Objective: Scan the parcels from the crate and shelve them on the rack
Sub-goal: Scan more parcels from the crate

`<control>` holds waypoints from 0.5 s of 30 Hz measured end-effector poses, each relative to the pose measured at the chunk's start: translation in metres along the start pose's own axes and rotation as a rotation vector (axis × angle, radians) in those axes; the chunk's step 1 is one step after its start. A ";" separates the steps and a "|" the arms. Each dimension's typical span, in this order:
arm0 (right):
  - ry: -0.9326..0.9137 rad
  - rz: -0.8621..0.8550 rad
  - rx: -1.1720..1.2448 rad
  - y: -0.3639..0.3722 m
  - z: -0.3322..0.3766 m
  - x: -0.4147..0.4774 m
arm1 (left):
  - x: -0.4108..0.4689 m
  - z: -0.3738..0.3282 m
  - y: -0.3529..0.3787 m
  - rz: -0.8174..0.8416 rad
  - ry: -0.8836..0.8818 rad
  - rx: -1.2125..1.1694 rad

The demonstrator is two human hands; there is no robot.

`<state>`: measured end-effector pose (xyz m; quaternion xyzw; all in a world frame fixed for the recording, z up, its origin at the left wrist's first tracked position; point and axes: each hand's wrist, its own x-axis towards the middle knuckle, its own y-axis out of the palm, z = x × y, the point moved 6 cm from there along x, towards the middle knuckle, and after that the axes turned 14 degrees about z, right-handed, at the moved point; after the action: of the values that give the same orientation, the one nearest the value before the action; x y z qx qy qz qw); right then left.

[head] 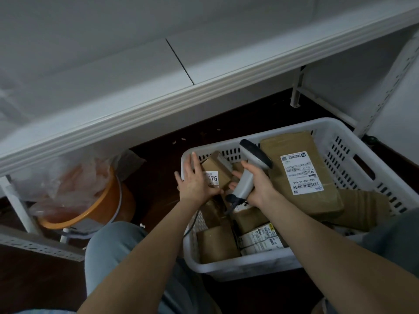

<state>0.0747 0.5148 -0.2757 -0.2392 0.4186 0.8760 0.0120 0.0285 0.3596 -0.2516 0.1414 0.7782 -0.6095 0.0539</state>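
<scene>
The left hand (196, 181) is holding a small parcel (218, 172) over the far left corner of the crate (249, 267), fingers lying flat on its labelled face, thumb hooking its near edge; the right hand (257, 185) is gripping the scanner (246, 176) by its handle above the crate's middle; a large parcel (301, 200) is lying inside the crate's right half.

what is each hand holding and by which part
The right hand grips the scanner by its handle. The left hand holds a small box by its left end, thumb along its near edge.
</scene>
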 end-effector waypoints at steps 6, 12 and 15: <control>-0.031 -0.007 -0.005 0.003 0.006 -0.003 | -0.013 0.013 0.009 0.076 -0.095 0.081; -0.124 -0.084 -0.107 -0.006 0.015 -0.014 | -0.008 -0.012 -0.012 -0.072 -0.039 0.120; -0.201 -0.167 -0.220 -0.015 0.028 -0.027 | -0.005 -0.045 -0.029 -0.099 0.013 0.155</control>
<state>0.0904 0.5502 -0.2600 -0.1844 0.2953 0.9321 0.1001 0.0291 0.3954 -0.2118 0.1103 0.7351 -0.6688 0.0074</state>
